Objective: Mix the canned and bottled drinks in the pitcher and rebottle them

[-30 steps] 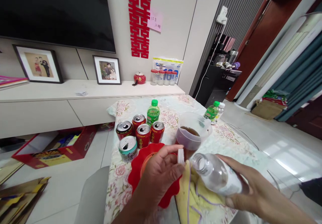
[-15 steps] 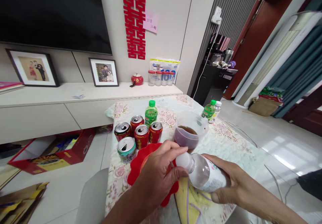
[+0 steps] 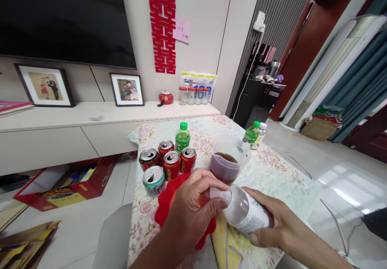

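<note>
Gripping smooth, clear plastic bottle (image 3: 246,209) in wrapped right hand (image 3: 275,225); pinching white cap (image 3: 219,195) in half-curled left hand (image 3: 192,204). Holding bottle above yellow cloth (image 3: 229,243), long axis slanting, neck pointing left.

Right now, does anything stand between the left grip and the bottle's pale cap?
Nothing visible does: the left grip touches the pale cap at the neck of the bottle held in the right grip. The red dish and yellow cloth lie below.

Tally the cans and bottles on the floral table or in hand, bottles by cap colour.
Cans: 5
Green-capped bottles: 2
White-capped bottles, one held: 2
Total: 9
</note>
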Available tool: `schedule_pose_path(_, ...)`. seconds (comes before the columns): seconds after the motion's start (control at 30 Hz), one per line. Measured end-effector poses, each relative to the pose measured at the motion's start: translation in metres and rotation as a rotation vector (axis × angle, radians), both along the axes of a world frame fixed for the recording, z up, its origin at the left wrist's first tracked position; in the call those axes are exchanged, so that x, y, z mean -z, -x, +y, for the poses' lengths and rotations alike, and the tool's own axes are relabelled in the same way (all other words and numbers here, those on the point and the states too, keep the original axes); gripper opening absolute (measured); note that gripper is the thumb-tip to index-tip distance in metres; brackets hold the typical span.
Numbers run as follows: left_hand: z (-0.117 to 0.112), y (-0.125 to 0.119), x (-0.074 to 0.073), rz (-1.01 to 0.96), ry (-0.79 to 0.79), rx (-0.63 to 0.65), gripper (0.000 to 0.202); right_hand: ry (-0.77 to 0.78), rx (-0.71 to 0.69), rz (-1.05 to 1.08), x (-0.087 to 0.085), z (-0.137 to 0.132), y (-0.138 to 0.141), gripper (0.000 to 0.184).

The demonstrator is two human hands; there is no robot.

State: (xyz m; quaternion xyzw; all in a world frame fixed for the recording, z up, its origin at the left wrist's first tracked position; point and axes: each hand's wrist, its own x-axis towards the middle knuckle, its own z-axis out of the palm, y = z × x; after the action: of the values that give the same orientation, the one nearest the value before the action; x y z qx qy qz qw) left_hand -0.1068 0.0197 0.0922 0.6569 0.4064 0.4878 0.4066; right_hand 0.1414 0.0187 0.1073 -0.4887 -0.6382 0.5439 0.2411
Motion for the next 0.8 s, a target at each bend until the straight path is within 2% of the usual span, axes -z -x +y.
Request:
schedule_pose_path(0.03,-0.001,0.0,-0.001,0.004,0.013,-0.008,0.017,-0.017,0.011,-0.022,0.0,-0.001,0.001,0.069)
schedule_pose_path(0.17,-0.004,0.001,-0.005,0.011,0.083,0.04,0.047,-0.005,0.043,-0.044,-0.001,-0.004,0.005,0.066)
schedule_pose_path(0.43,-0.001,0.003,-0.002,-0.012,-0.048,0.064,0.024,-0.005,0.088,0.035,0.013,-0.006,0.002,0.073)
schedule_pose_path(0.6,-0.004,0.006,-0.005,-0.051,-0.015,0.096,0.04,-0.029,0.088,0.056,0.015,-0.007,0.004,0.07)
schedule_pose_path(0.7,-0.004,0.009,-0.01,0.044,0.016,0.104,0.048,-0.052,0.084,0.049,0.014,-0.008,0.008,0.075)
schedule_pose_path(0.8,-0.005,0.011,-0.017,0.166,0.035,0.093,0.046,-0.036,0.027,0.077,0.011,-0.011,0.014,0.069)
